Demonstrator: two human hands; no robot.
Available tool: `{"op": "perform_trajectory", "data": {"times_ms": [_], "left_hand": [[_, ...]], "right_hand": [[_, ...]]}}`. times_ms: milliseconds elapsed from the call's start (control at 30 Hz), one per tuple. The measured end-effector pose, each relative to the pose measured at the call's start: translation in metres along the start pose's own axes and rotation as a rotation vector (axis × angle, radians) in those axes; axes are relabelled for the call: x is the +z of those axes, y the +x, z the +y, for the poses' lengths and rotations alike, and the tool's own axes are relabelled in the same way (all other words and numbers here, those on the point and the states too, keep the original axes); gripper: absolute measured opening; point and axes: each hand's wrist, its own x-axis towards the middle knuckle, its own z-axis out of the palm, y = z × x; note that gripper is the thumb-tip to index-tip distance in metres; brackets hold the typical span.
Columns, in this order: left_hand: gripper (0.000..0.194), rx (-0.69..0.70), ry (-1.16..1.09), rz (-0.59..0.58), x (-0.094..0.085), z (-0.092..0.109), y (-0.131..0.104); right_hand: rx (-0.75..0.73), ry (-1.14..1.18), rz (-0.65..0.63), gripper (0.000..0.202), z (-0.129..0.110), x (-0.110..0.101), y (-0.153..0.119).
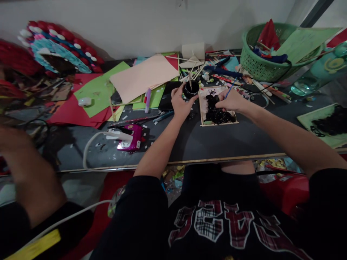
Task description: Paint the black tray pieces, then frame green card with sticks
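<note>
Panel and jar sit side by side near the middle of the frame, and that closeness is the key relation: the dark round jar (pixel 190 90) stands just beside the upper left corner of the wood-edged panel (pixel 201 110), nearer to the left hand (pixel 181 104) than to the right hand (pixel 232 101). The left grip is closed around the jar, thumb and fingers curving about its side; a pale stick (pixel 190 81) rises from its mouth. The right grip is pinched on a slim blue stick (pixel 231 87), whose long axis slants from the fingertips toward the upper right of the frame; whether those fingertips also press the glossy black strands (pixel 218 116) on the panel, I cannot tell. The panel lies flat on the dark tabletop (pixel 206 142), its lower edge running nearly level across the picture. The left forearm climbs from the lower centre toward the upper right, while the right forearm reaches in from the right edge toward the upper left, palm down over the panel's right side. A green basket (pixel 260 68) stands at the upper right, and a magenta power socket (pixel 132 138) lies left of centre.
</note>
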Motion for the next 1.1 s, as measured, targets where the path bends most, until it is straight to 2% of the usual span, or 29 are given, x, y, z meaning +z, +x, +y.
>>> {"op": "perform_trajectory", "data": {"times_ms": [133,300,433,533,667,800,900,1000,1100], "left_hand": [[0.074,0.008,-0.002,0.007,0.000,0.002,0.000],[0.073,0.006,0.003,0.013,0.000,0.002,0.000],[0.072,0.011,-0.006,0.012,0.001,0.001,0.000],[0.071,0.014,-0.014,0.006,0.001,0.001,0.000],[0.074,0.013,-0.023,-0.001,0.000,0.001,0.000],[0.073,-0.005,-0.016,0.006,0.000,0.001,0.001],[0.074,-0.003,-0.022,-0.003,0.000,0.001,0.001],[0.074,-0.002,-0.029,-0.010,0.000,0.002,0.000],[0.074,-0.008,-0.018,-0.008,0.000,0.001,0.000]], "right_hand": [[-0.047,0.082,0.062,0.030,0.000,-0.001,-0.004],[-0.001,0.080,0.021,0.028,-0.006,0.011,-0.008],[-0.028,0.003,0.056,0.032,0.003,0.001,-0.004],[-0.064,0.043,0.087,0.032,0.003,-0.004,-0.004],[-0.047,0.103,0.046,0.028,-0.006,0.005,-0.008],[-0.027,-0.001,0.009,0.026,-0.009,0.004,-0.010],[-0.084,-0.073,0.013,0.029,-0.011,-0.004,-0.012],[-0.158,0.010,0.024,0.027,-0.015,-0.005,-0.014],[-0.226,0.067,-0.040,0.026,-0.013,-0.001,-0.016]]}}
